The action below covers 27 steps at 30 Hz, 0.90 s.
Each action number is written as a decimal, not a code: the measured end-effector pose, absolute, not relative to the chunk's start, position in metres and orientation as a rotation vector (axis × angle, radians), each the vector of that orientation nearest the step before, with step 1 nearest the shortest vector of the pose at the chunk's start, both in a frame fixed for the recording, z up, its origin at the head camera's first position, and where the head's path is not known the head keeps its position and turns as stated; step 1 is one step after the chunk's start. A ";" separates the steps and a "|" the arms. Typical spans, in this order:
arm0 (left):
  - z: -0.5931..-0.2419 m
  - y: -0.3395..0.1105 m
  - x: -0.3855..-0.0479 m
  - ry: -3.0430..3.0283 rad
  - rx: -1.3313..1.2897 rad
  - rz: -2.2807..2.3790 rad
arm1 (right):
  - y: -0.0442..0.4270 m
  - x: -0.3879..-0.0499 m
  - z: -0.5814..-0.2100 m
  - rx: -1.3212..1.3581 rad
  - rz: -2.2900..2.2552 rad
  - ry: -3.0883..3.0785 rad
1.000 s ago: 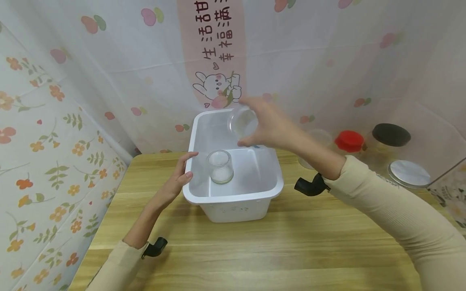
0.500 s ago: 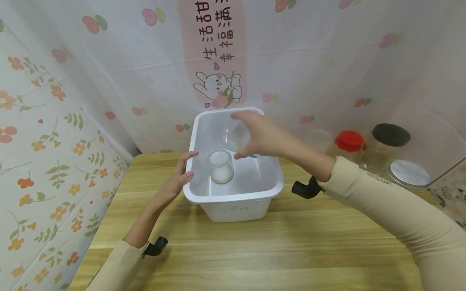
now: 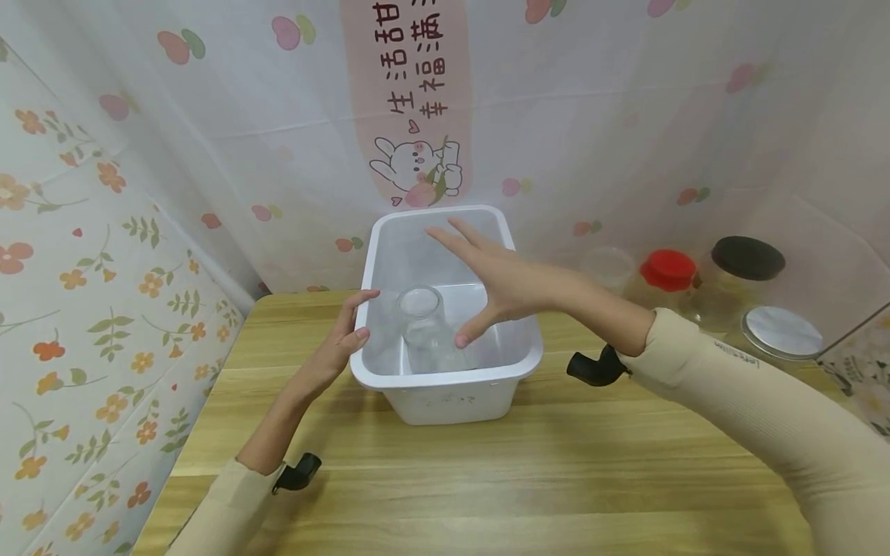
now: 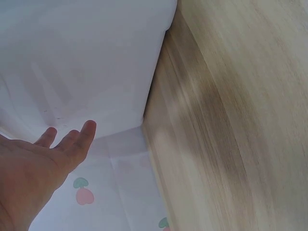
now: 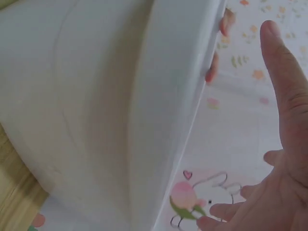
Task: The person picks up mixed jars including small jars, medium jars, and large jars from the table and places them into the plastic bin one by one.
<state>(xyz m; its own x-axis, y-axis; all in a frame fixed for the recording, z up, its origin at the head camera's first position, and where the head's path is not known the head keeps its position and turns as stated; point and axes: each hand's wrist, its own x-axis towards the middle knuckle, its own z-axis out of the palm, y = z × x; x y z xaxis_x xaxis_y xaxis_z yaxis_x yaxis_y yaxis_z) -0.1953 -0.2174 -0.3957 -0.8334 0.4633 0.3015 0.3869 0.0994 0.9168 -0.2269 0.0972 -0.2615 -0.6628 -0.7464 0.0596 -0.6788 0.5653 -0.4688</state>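
The near jar (image 3: pixel 439 357) has gone from the right hand (image 3: pixel 504 282) into the basin (image 3: pixel 445 381).
Placing looks done, beside the far jar (image 3: pixel 420 305); that hand spreads empty above. The left hand (image 3: pixel 338 333), fingers extended, rests at the left rim. Lidded containers (image 3: pixel 669 270) stand outside, right.

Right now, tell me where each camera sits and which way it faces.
Head: on the head, facing forward and down at the tub; left hand, right hand and sleeves show.
Left wrist: on that wrist, facing the tub's side and the table; left hand shows.
Right wrist: on that wrist, facing the tub and curtain; right hand and left fingertips show.
Shared: head and right wrist both show the rabbit.
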 end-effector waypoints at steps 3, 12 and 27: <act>-0.396 -0.217 -0.196 2.285 0.888 1.872 | 0.109 -0.227 -0.261 -1.195 -0.809 2.636; -0.396 -0.216 -0.197 2.288 0.900 1.881 | 0.145 -0.233 -0.264 -1.178 -1.021 2.632; -0.397 -0.216 -0.196 2.268 0.874 1.891 | 0.199 -0.230 -0.290 -0.824 -1.386 2.624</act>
<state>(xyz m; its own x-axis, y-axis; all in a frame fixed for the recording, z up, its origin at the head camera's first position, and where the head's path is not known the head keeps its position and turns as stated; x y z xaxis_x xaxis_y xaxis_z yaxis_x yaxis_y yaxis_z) -0.1962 -0.2155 -0.3966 -0.8371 0.4557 0.3026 0.3795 0.0855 0.9212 -0.2298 0.1995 -0.2895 -0.8552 -0.4830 0.1883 -0.4277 0.4523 -0.7826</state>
